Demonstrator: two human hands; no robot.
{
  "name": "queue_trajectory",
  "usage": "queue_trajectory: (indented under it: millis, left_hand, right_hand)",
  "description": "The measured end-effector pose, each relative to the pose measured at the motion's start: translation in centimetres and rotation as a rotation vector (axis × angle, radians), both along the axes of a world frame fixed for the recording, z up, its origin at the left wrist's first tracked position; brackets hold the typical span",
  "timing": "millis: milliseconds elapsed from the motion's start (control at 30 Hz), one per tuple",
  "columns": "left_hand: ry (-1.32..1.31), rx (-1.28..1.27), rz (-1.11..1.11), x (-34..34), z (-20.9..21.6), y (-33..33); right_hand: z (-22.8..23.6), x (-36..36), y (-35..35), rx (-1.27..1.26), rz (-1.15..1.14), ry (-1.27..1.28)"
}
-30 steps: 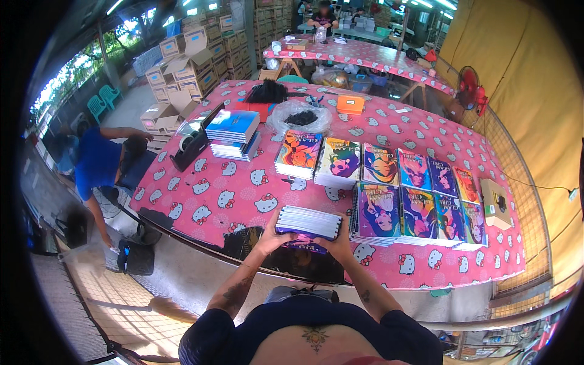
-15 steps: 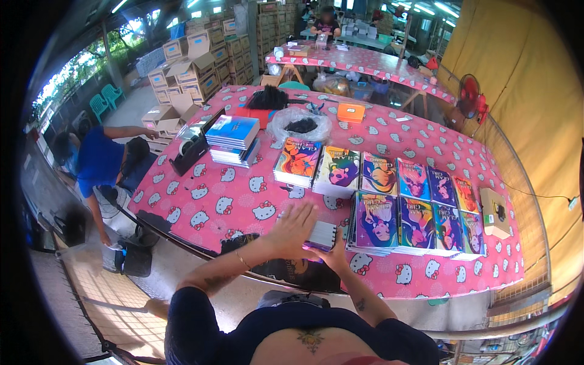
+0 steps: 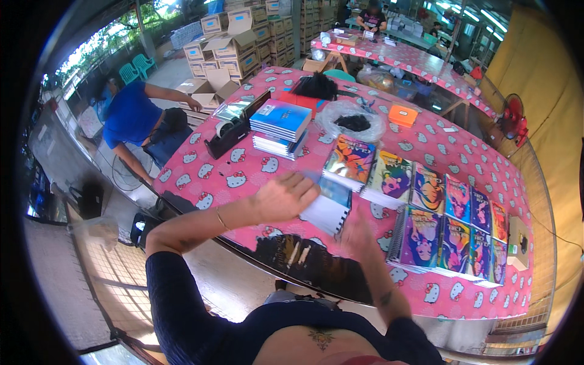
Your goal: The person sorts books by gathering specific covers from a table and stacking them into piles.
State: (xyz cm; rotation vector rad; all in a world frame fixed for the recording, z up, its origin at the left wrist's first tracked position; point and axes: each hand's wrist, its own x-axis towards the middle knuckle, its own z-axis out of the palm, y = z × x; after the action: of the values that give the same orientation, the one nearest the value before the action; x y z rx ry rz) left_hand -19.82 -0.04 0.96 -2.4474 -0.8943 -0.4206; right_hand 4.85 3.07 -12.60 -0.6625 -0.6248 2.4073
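Your left hand (image 3: pixel 286 194), flat across the notebook pile half a second ago, has shifted to its upper left corner with the fingers bent, and your right hand (image 3: pixel 359 234) has come away from the near corner to sit beside the black ring binding (image 3: pixel 342 224). You have the top notebook (image 3: pixel 325 213) slanted over the near part of the pink cat-print table cover (image 3: pixel 188 188), its white page showing and its far end smeared blue by motion. Your left fingers are drawn together at that corner; whether they pinch a cover or only press on it, you cannot tell. Your right hand is too blurred to show whether it grips anything.

Just behind the notebook, you have a back row of six illustrated spiral notebook piles (image 3: pixel 427 187), with a front row of four (image 3: pixel 420 237) to your right. Beyond your left hand stand a stack of blue notebooks (image 3: pixel 280 121) and a black tape dispenser (image 3: pixel 228 139). Farther back are a clear plastic bag (image 3: pixel 328 115) holding black pieces (image 3: pixel 351 123) and an orange box (image 3: pixel 403 115). Nearer you, two pale strips (image 3: pixel 294 253) lie on a dark patch (image 3: pixel 331 271). To your left, a co-worker in a blue shirt (image 3: pixel 131 112) bends beside the table, one arm stretched toward an open carton (image 3: pixel 210 91).
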Motion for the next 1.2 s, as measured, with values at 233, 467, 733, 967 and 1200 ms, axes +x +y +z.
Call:
queue_trajectory:
  millis: [233, 467, 733, 967, 1200]
  left_hand:
    - [-0.012, 0.400, 0.104, -12.1, 1.8, 12.1]
    - [-0.151, 0.255, 0.218, -20.1, -4.6, 21.6]
    - [-0.326, -0.025, 0.139, -21.6, -9.5, 24.4]
    - [-0.220, -0.056, 0.178, -21.7, -9.3, 25.2]
    - [-0.552, 0.024, 0.250, -6.2, -3.3, 16.6]
  right_hand:
    - [10.3, -15.9, 21.2, 0.294, -0.244, -0.009]
    - [8.7, -23.8, 31.1, 0.488, -0.293, -0.162]
    - [4.9, -24.4, 33.8, 0.443, -0.319, -0.570]
    - [8.6, -15.0, 26.2, 0.854, -0.469, -0.480]
    - [2.0, 14.0, 8.4, 1.169, -0.968, -1.423]
